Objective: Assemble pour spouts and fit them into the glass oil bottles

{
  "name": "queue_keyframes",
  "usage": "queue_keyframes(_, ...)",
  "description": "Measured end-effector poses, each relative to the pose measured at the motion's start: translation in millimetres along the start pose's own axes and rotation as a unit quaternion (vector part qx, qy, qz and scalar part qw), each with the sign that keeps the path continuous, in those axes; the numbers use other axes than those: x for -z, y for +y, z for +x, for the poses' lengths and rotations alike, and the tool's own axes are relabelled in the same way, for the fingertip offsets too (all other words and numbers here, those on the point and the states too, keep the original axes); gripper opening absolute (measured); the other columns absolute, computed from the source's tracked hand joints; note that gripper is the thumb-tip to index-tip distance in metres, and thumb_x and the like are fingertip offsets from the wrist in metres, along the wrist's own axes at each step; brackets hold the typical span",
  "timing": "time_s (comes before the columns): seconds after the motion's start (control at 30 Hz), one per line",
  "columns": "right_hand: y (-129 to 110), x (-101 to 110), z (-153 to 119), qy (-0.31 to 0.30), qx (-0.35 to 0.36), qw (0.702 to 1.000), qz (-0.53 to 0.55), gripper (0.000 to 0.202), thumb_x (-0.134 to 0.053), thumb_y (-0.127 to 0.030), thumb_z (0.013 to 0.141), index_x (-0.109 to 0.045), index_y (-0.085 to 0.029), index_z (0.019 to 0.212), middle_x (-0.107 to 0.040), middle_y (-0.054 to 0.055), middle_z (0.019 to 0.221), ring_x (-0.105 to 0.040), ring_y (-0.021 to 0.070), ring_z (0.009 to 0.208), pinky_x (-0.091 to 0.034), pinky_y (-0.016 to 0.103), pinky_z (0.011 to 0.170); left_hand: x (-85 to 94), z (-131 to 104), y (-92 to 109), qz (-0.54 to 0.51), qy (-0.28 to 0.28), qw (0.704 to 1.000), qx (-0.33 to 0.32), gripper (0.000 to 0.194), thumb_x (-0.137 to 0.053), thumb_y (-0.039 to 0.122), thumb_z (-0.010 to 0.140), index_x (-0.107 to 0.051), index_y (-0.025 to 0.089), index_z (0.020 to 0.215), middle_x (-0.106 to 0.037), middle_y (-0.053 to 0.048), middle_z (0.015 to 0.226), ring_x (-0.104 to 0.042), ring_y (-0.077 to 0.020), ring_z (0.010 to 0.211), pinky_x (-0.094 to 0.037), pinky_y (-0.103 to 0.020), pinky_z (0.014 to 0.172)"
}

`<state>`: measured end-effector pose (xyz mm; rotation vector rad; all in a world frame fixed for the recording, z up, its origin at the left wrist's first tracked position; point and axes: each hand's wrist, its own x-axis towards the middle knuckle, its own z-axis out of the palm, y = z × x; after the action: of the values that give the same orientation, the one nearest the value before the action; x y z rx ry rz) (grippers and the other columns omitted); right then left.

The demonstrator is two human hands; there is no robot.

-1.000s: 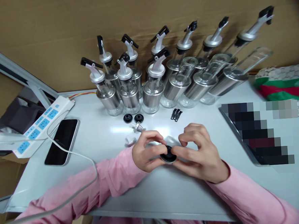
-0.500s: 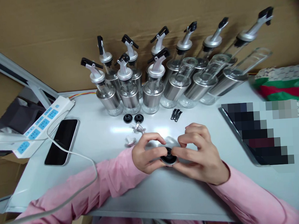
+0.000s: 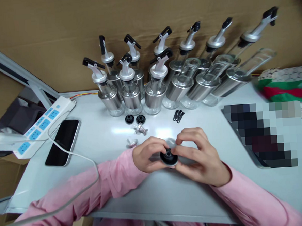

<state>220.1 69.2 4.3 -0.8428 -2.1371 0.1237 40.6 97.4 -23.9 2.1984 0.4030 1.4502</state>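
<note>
Between both hands is a bottle pourer, its black stopper side facing up inside a silver rim. My left hand pinches it from the left, thumb below and fingers at the top. My right hand grips the right side with thumb and index finger, the other fingers curled above. What lies under the pourer is hidden. Beyond my left hand lie two silver pourer spouts, one farther back and one nearer. Two round black stoppers rest behind them, and several small black levers lie to the right.
Glass-and-steel bottles stand along the back, many with pourers; several at right have bare necks. A phone, a power strip and a white cable occupy the left. A blurred-out dark device lies at right.
My fingers have shifted on the pourer, uncovering more of its black stopper. The left index finger has come down onto it, and the pourer has moved slightly left.
</note>
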Motion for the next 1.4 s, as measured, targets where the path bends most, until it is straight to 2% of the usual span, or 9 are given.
queue_keyframes(0.3, 2.3, -0.1, 1.3, -0.027, -0.001, 0.998, 0.06, 0.021, -0.058, -0.013, 0.072, -0.051, -0.019, 0.091, -0.051, 0.008, 0.093, -0.051, 0.021, 0.083, -0.046, 0.038, 0.07, 1.0, 5.9, -3.5, -0.001, -0.026, 0.999, -0.038, 0.024, -0.06, 0.036, 0.086, -0.046, 0.016, 0.088, -0.063, -0.006, 0.076, -0.062, -0.009, 0.063, -0.054, -0.014, 0.06)
queue_keyframes(0.53, 0.8, 1.2, 1.2, -0.017, 0.005, 0.998, 0.064, 0.021, -0.059, -0.012, 0.07, -0.053, -0.021, 0.088, -0.052, 0.005, 0.083, -0.05, 0.0201, 0.078, -0.046, 0.036, 0.065, -1.2, 8.8, -3.9, 0.022, -0.035, 0.996, -0.076, 0.024, -0.054, 0.037, 0.09, -0.046, 0.015, 0.085, -0.059, -0.003, 0.071, -0.058, -0.0079, 0.057, -0.052, -0.014, 0.055)
queue_keyframes(0.93, -3.0, 3.6, 5.5, 0.003, 0.006, 0.999, 0.044, 0.012, -0.06, -0.017, 0.072, -0.055, -0.021, 0.082, -0.057, 0.003, 0.072, -0.047, 0.0191, 0.073, -0.045, 0.035, 0.065, -0.4, 6.6, 0.9, 0.007, -0.055, 0.997, -0.051, 0.022, -0.053, 0.035, 0.091, -0.046, 0.015, 0.086, -0.059, -0.005, 0.073, -0.057, -0.0085, 0.059, -0.051, -0.014, 0.056)
queue_keyframes(1.27, -4.2, 4.7, 5.5, 0.001, -0.001, 0.999, 0.052, 0.015, -0.059, -0.012, 0.067, -0.054, -0.021, 0.079, -0.057, 0.003, 0.072, -0.046, 0.0196, 0.075, -0.044, 0.035, 0.066, -0.9, -1.9, 1.4, -0.011, -0.07, 0.997, -0.026, 0.017, -0.055, 0.031, 0.089, -0.049, 0.016, 0.087, -0.06, -0.006, 0.08, -0.058, -0.0104, 0.067, -0.052, -0.017, 0.061)
queue_keyframes(1.4, -4.1, 3.7, 5.0, 0.006, -0.001, 0.998, 0.059, 0.02, -0.059, -0.011, 0.067, -0.053, -0.021, 0.084, -0.058, 0.004, 0.073, -0.047, 0.0204, 0.074, -0.045, 0.036, 0.065, -0.4, -2.6, 2.1, -0.017, -0.071, 0.997, -0.02, 0.016, -0.056, 0.03, 0.088, -0.049, 0.016, 0.087, -0.06, -0.006, 0.081, -0.059, -0.0108, 0.067, -0.053, -0.018, 0.062)
